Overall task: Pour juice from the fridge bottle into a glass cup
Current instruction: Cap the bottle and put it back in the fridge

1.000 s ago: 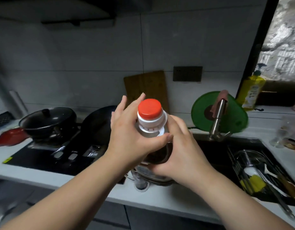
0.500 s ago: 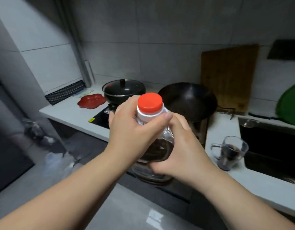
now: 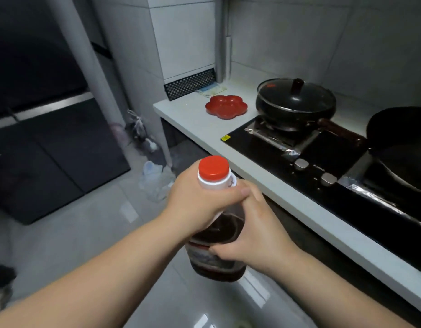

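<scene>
Two grips on the upright juice bottle (image 3: 218, 231): left hand (image 3: 195, 204) curled round its neck, right hand (image 3: 258, 234) wrapping its body at four o'clock.

Only the person's two arms and hands show, and both are bare from the picture's lower edge to the fingertips. The left forearm (image 3: 105, 271) is a long, smooth, rounded shape, broad at the bottom left corner and narrowing toward the wrist. The left grip (image 3: 200, 204), a bare hand, has a wide, smooth back with softly rounded knuckles. Its thumb ends in a short, neatly trimmed nail (image 3: 245, 192). The right forearm (image 3: 342, 290) is likewise bare and smooth, tapering to the wrist. The right grip (image 3: 259, 233), also a bare hand, shows faint ridges across its back and a shallow crease at the wrist.
</scene>
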Motion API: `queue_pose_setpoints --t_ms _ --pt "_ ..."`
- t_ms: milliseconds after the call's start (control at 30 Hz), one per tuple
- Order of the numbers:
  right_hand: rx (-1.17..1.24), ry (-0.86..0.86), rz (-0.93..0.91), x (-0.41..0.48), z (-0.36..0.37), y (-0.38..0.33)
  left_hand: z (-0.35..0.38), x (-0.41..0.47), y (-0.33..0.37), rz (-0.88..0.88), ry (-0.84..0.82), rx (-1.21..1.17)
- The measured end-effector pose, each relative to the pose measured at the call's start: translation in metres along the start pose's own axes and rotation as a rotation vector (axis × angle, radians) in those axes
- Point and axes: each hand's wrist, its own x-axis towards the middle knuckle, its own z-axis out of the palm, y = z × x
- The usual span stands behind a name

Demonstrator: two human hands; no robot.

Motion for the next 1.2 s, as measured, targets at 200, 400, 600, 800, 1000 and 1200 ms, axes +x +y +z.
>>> queue_pose_setpoints --t_ms 200,400,600,800,1000,1200 --pt "0.061 -0.086 -0.106 0.090 0.045 0.019 -0.037 0.053 -0.047 0.005 0.277 0.280" --pt "-0.014 -0.192 -0.251 0.189 0.082 0.030 -0.086 0.103 -0.085 0.030 0.414 0.311" --pt "-0.049 -0.255 -0.380 0.279 0.127 0.006 -0.153 0.152 -0.113 0.008 0.541 0.328" --pt "-0.022 -0.326 -0.440 0.361 0.212 -0.029 -0.243 0.190 -0.169 -0.019 0.606 0.449" --pt "0.024 -0.343 -0.449 0.448 0.326 -0.070 -0.363 0.231 -0.232 0.146 0.662 0.557" --pt "0.055 -0.323 -0.460 0.528 0.413 -0.124 -0.471 0.270 -0.281 0.114 0.651 0.761"
